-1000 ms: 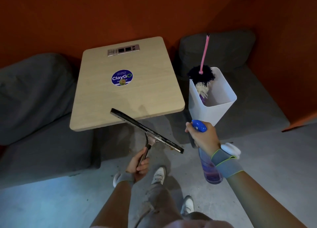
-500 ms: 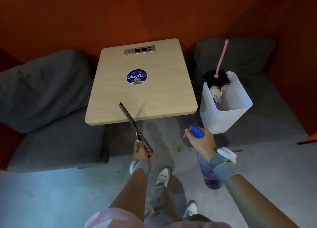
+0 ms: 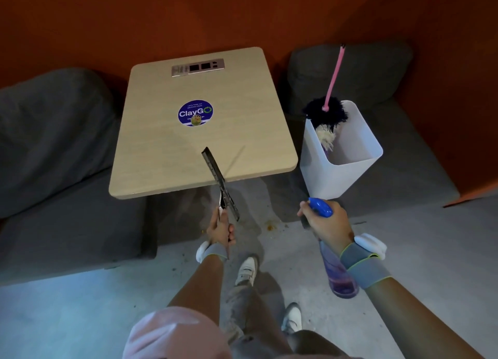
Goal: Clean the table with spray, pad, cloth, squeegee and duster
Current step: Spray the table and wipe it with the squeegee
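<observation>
A light wooden table point(image 3: 237, 94) stands against the orange wall, with a round blue ClayGO sticker point(image 3: 195, 113) in its middle. My left hand point(image 3: 220, 229) grips the handle of a squeegee point(image 3: 217, 175), whose dark blade stands edge-on and reaches over the table's near edge. My right hand point(image 3: 327, 223) holds a spray bottle point(image 3: 340, 272) by its blue head, off the table's near right corner, with the purple bottle hanging below my wrist. A duster point(image 3: 326, 116) with a pink handle stands in a white bin point(image 3: 339, 178) right of the table.
Grey cushioned seats flank the table, one on the left point(image 3: 54, 148) and one on the right point(image 3: 420, 153). A metal socket panel point(image 3: 198, 67) sits at the table's far edge. Crumbs point(image 3: 269, 226) lie on the concrete floor by my feet.
My left hand has turned the squeegee from lying crosswise to standing edge-on, pointing away over the table's near edge. My view has shifted, moving the table rightward. The right hand keeps its hold on the spray bottle.
</observation>
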The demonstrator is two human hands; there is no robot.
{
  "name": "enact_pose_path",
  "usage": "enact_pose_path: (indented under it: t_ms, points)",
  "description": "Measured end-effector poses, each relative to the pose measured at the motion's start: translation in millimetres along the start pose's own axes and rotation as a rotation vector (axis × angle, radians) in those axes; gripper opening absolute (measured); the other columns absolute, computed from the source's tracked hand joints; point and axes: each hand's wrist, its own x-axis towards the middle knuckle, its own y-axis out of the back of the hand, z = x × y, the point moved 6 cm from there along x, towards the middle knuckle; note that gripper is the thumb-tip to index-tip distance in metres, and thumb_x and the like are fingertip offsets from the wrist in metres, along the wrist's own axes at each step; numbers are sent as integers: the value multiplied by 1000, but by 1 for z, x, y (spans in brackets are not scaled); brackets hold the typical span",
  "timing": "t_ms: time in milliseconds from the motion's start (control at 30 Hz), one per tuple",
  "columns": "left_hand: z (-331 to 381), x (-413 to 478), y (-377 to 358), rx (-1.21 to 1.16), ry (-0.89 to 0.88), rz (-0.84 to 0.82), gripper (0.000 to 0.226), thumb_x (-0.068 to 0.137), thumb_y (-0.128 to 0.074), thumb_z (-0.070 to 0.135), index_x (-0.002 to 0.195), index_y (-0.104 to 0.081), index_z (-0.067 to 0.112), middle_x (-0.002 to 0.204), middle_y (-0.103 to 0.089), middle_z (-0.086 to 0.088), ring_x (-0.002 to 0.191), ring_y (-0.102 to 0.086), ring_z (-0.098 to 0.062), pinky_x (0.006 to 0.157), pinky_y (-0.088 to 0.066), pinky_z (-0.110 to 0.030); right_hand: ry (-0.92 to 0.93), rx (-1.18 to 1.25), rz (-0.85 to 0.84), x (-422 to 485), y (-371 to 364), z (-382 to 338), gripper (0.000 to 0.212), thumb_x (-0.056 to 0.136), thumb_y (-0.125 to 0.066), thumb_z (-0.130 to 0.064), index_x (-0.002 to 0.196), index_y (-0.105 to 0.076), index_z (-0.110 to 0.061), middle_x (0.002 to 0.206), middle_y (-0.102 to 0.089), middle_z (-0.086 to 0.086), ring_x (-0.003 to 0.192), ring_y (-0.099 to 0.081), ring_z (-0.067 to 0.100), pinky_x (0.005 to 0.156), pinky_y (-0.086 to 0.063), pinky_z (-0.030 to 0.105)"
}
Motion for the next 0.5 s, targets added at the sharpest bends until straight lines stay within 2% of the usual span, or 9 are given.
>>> enact_pose_path:
  t_ms: [133,400,500]
  points:
    - [-3,1,-5,13,-11,-10,38,95,-56,31,131,-50,43,55,-42,-3,39,-31,-12,40,-25,-17,-3,38,-14,-2,2,-2,32,91,-63,-27,60,-68,-22,60,-64,-3,55,-53,13,56,-47,30]
    - [-1,1,-21,142,-12,-74,37,93,-59,35,129,-52,45,55,-43,-3,42,-32,-13,40,-29,-19,-9,70,-11,-4,6,3,34,90,-64,-29,57,-67,-23,47,-58,-11,51,-49,11,59,-45,31]
    - [-2,2,-27,163,-16,-79,39,93,-59,35,130,-51,45,57,-43,-4,41,-32,-13,39,-30,-17,-17,82,4,-4,9,5,33,90,-64,-29,58,-67,-23,45,-56,-11,49,-48,12,56,-45,30]
